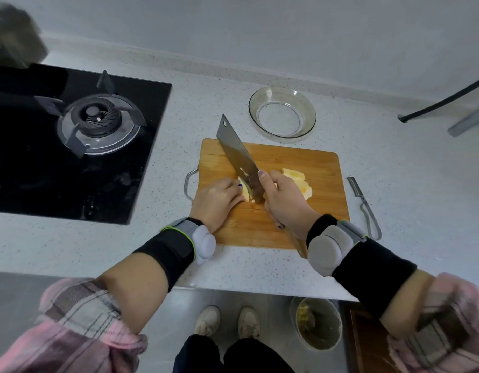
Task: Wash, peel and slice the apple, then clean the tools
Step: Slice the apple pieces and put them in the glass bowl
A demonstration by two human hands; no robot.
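Apple piece (245, 192): peeled, on the cutting board (300, 160), mostly hidden by the left hand (219, 196), whose curled fingers press it down.
Cleaver (237, 154): right hand (282, 200) grips the handle; blade's long axis runs away toward upper left.
Slices (300, 181): probably cut apple, behind the right hand.
Surroundings: peeler (365, 205) right of board; gas burner (98, 119) left.
Glass bowl (282, 114): holds nothing.

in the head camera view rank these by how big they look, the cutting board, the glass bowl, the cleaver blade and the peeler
1. cutting board, clearly largest.
2. glass bowl.
3. cleaver blade: longer than the bowl is wide, but narrower; close call, partly hidden by the right hand.
4. peeler, slimmest.
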